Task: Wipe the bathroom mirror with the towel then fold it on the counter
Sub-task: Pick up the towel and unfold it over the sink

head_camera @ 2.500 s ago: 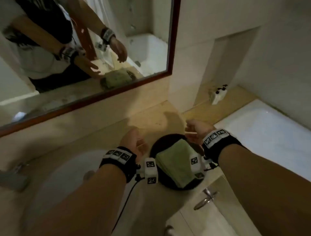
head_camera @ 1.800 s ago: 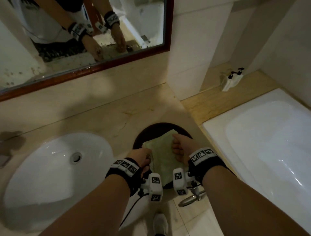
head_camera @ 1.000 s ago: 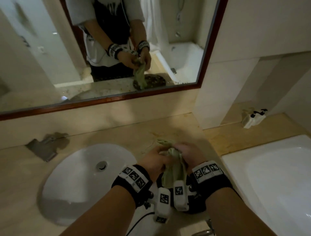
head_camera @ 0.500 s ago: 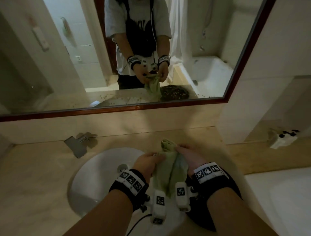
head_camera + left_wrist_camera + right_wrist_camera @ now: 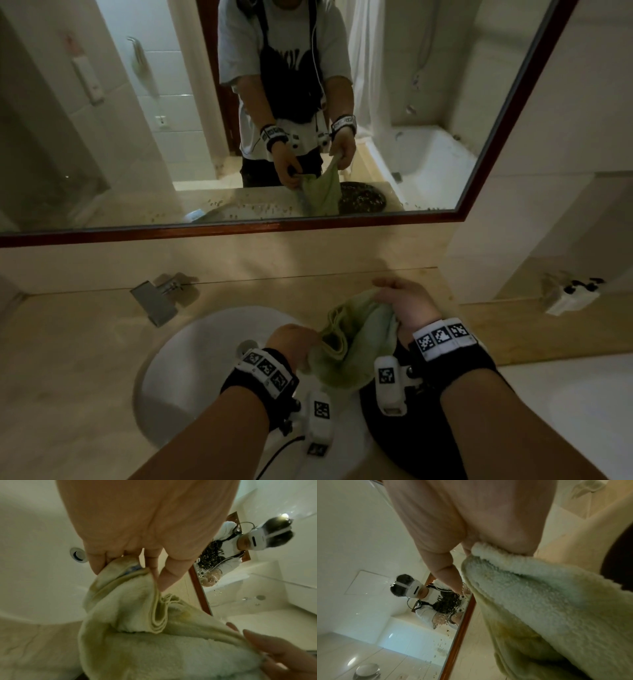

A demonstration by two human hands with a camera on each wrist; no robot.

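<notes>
both hands grasp towel [image 5: 356,342] | left [image 5: 291,346], right [image 5: 404,305] spread it, likely readying to wipe mirror [image 5: 102,137]

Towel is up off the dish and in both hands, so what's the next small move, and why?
Probably raise the towel to the mirror and start at its spotted lower edge. Left hand and right hand each grip the towel, held above the sink, and the glass looks unwiped.
</notes>
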